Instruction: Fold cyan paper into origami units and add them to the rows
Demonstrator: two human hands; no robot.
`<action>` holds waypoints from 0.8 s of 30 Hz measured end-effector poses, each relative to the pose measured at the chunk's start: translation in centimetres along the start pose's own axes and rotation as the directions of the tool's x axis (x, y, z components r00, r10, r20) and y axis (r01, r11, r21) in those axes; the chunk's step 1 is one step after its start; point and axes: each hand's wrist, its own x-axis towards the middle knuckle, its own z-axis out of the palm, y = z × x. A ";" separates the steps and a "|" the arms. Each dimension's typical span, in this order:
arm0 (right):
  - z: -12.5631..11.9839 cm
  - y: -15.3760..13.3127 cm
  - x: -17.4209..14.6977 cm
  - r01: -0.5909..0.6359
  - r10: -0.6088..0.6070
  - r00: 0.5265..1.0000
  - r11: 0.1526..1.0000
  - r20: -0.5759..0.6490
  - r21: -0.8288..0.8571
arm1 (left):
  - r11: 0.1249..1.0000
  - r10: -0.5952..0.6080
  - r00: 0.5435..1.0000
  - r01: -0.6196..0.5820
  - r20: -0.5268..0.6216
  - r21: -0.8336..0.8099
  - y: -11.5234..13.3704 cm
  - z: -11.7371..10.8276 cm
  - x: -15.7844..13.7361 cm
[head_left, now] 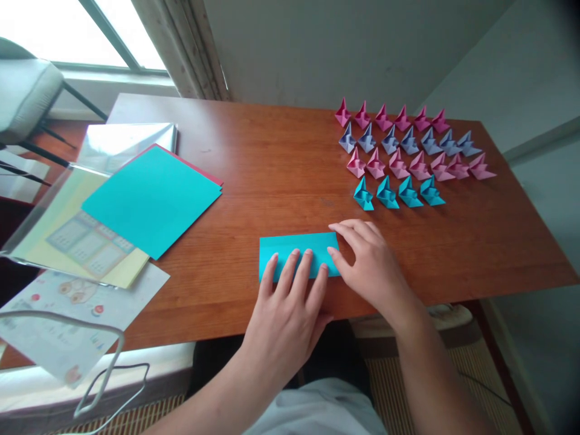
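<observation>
A grey wall stands behind my wooden table, window and curtain at left. My left hand lies spread on turquoise paper near the table's front edge; my right hand, fingers parted, touches the paper's right end.

Near the front edge of the table, my remote head view is showing a folded paper sheet lying beneath the left hand, the right hand touching its right end. Behind them, to the right, I am seeing four rows of origami figures standing one behind another. At the left, paper sheets are lying partly over a plastic sleeve, which is overlapping a printed sheet. Beyond the table's left end, a chair is standing before a window.
</observation>
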 end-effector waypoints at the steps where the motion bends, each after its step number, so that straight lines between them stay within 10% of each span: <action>1: -0.1 0.0 0.1 0.016 -0.015 1.000 1.000 0.017 -0.012 | 1.000 0.003 1.000 -0.003 0.008 -0.003 -0.1 0.0 0.1; 10: -1.1 -0.6 1.8 0.047 -0.023 0.980 0.992 0.198 -0.116 | 0.999 -0.043 0.999 0.043 0.024 -0.026 0.2 -0.1 0.3; 17: -1.1 0.0 1.3 -0.071 0.049 0.985 0.989 0.165 0.128 | 0.996 -0.059 0.998 0.058 -0.020 -0.061 0.3 0.3 0.1; 24: -0.1 0.3 -1.1 -0.286 0.288 0.954 0.770 0.090 0.570 | 0.978 -0.055 0.919 -0.030 -0.391 -0.208 -1.5 -1.3 -0.1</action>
